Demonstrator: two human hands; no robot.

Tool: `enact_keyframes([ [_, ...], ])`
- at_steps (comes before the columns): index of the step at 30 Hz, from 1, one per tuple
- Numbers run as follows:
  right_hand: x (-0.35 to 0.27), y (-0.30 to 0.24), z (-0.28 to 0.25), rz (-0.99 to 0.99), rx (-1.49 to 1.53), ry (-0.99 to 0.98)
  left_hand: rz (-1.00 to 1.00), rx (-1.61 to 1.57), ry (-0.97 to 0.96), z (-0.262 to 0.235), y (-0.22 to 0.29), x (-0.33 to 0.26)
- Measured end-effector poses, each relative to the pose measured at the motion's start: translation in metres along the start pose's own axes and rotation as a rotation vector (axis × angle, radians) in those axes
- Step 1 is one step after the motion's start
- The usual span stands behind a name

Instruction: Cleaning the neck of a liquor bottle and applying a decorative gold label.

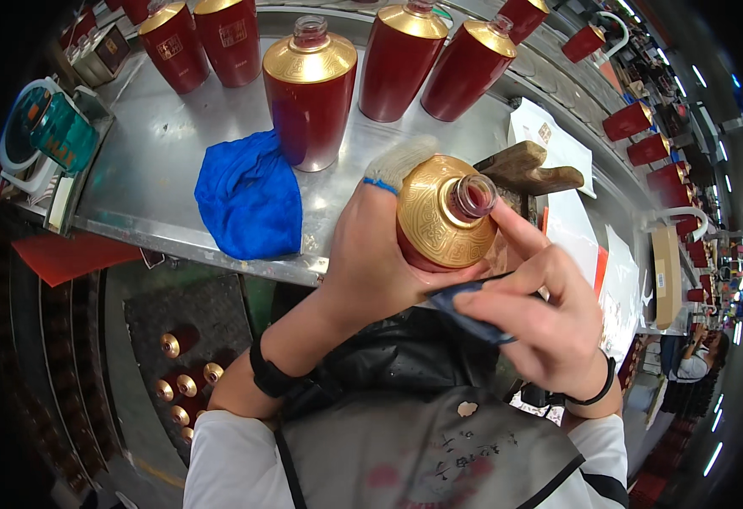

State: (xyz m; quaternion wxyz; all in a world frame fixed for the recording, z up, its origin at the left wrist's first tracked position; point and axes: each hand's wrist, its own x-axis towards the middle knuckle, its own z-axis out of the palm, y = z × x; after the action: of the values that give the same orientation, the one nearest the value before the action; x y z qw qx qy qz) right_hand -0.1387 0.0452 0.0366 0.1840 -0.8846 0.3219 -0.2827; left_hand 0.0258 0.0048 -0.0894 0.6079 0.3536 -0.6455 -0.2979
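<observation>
My left hand [367,250] is wrapped round a dark red glass bottle [441,212] with a patterned gold shoulder and an uncapped neck. The bottle is tilted, its mouth toward me. A pale fabric cover with a blue edge [401,163] sits over fingers of that hand. Pinched in my right hand [550,310] is a folded dark blue cloth [472,316], close to the bottle's lower near side. A fingertip of the right hand reaches up beside the neck. Beyond my left hand, a bright blue cloth [248,199] lies crumpled by a standing bottle [312,106].
Several more red and gold bottles stand along the far side of the metal table [147,170]. A wooden block-like piece [531,170] and white paper [558,140] lie at the right. Bottles stand low at left [187,384]. A person [692,365] is far right.
</observation>
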Motion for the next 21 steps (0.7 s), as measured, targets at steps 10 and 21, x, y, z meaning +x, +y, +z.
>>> enact_keyframes([
  [10,-0.013,-0.002,-0.007,0.039,-0.028,-0.03,-0.02,-0.057,-0.019,0.005,0.006,-0.012],
  [21,-0.009,0.017,-0.007,0.09,-0.057,0.203,-0.05,-0.14,-0.44,-0.04,0.006,0.034],
])
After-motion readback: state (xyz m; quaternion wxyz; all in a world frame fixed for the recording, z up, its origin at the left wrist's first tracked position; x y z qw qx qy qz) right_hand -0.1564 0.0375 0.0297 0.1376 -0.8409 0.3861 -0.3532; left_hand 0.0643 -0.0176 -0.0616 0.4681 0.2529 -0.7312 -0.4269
